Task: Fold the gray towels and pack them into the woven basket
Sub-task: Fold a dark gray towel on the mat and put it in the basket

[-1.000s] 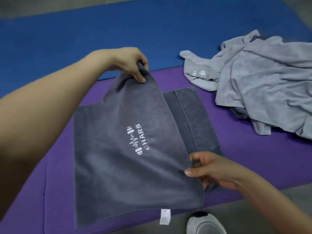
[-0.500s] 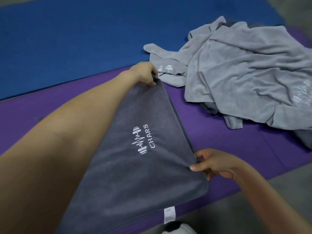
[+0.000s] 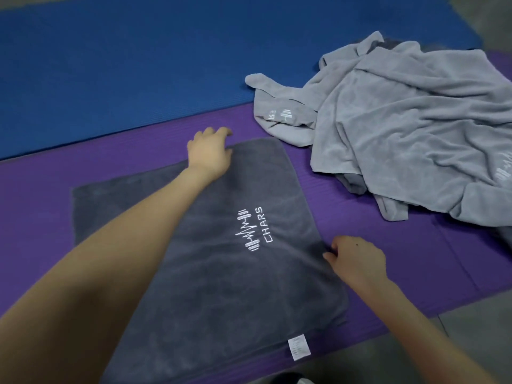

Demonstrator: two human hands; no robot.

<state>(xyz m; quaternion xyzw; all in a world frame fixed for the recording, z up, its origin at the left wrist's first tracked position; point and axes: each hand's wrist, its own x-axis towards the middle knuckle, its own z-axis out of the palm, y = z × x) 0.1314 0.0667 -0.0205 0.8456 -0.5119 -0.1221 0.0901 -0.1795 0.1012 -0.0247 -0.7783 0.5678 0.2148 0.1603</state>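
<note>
Fingers [image 3: 221, 132] of your left hand [image 3: 209, 155] lie loosely bent on the far edge of the folded dark gray towel [image 3: 221, 286], gripping nothing. Fingers [image 3: 336, 245] of your right hand [image 3: 357, 261] curl at its right edge, touching; whether they pinch it, can't tell. The towel lies flat on the purple mat [image 3: 388, 245], with crumpled light gray towels [image 3: 401, 128] near its far right.

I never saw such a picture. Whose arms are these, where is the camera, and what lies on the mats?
No machine here: a person wears the camera on the head, so you look down on their own bare arms. A dark gray towel lies flat on the purple mat. The left hand rests on its far edge; the right hand touches its right edge, pinching or not I cannot tell. Light gray towels lie heaped to the right. A blue mat lies beyond.
</note>
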